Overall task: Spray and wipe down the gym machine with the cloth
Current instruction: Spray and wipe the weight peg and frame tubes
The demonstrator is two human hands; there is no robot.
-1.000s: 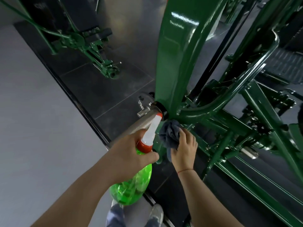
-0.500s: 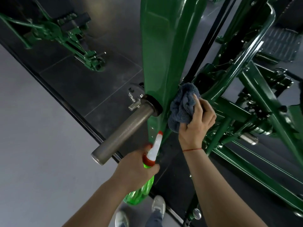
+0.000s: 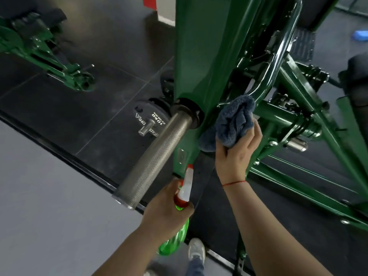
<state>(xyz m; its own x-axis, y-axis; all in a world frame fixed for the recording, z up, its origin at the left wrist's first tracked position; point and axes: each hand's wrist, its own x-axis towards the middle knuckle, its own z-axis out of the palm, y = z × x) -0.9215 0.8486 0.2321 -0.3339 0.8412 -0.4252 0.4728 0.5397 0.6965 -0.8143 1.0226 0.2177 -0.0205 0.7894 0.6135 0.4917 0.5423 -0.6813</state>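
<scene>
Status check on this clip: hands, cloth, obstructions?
Left hand grips spray bottle. Right hand holds cloth against green frame. Knurled bar juts out beside it.

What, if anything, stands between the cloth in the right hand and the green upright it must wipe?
Nothing visible. The cloth, gripped by the right hand, seems pressed against the edge of the green upright. The knurled steel bar juts beside it, and the spray bottle in the left hand sits lower, neither between.

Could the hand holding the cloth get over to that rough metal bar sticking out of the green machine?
Probably yes. The right hand holds the cloth against the green frame just beside the metal bar, with nothing between them. The spray bottle in the left hand sits lower.
</scene>
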